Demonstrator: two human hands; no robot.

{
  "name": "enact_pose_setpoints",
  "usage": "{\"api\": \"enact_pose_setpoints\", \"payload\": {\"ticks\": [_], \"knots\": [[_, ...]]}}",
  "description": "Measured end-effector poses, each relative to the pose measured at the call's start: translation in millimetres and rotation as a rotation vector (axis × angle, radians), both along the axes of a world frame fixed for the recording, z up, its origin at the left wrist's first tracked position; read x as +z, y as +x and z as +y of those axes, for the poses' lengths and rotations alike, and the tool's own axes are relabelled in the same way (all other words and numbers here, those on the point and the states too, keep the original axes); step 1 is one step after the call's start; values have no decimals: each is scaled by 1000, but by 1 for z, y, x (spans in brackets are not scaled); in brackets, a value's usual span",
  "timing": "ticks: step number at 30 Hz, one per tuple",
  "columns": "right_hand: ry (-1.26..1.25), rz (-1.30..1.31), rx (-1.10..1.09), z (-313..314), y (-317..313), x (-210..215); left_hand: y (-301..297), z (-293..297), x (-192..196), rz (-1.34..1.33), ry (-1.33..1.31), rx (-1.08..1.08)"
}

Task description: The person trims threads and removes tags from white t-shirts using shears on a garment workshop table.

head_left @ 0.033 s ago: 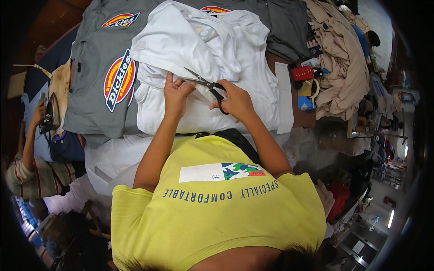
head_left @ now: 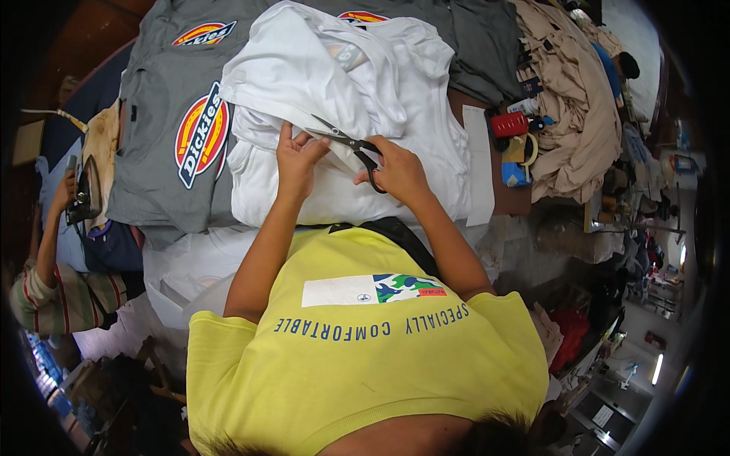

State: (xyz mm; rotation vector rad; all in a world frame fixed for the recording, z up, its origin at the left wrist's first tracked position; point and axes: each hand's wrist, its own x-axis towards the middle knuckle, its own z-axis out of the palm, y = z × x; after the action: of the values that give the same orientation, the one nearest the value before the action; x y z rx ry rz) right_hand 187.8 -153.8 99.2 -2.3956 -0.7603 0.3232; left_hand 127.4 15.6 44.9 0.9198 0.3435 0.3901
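Black-handled scissors are in my right hand, with fingers through the handle loops. Their slightly parted blades point up and left over a white garment. My left hand pinches an edge of that garment just left of the blades, thumb near the lower blade. The white garment lies bunched on top of a pile of white sleeveless shirts. Exactly what lies between the blades is too small to make out.
Grey T-shirts with a printed emblem spread to the left and behind. On the right are a white strip, a red box, a tape roll and heaped beige cloth. At far left a co-worker's hand holds an iron.
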Motion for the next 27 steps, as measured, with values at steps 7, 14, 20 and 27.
{"api": "enact_pose_setpoints", "payload": {"ticks": [7,14,20,27], "knots": [[28,71,-58,-9,-3,-24,7,18,5,22,-87,25],[12,6,-47,15,-4,-2,5,32,-1,8,-1,-14],[18,80,-75,30,-4,5,4,35,6,5,5,-28],[46,-13,-67,12,0,-34,8,46,8,1,-54,-11]]}}
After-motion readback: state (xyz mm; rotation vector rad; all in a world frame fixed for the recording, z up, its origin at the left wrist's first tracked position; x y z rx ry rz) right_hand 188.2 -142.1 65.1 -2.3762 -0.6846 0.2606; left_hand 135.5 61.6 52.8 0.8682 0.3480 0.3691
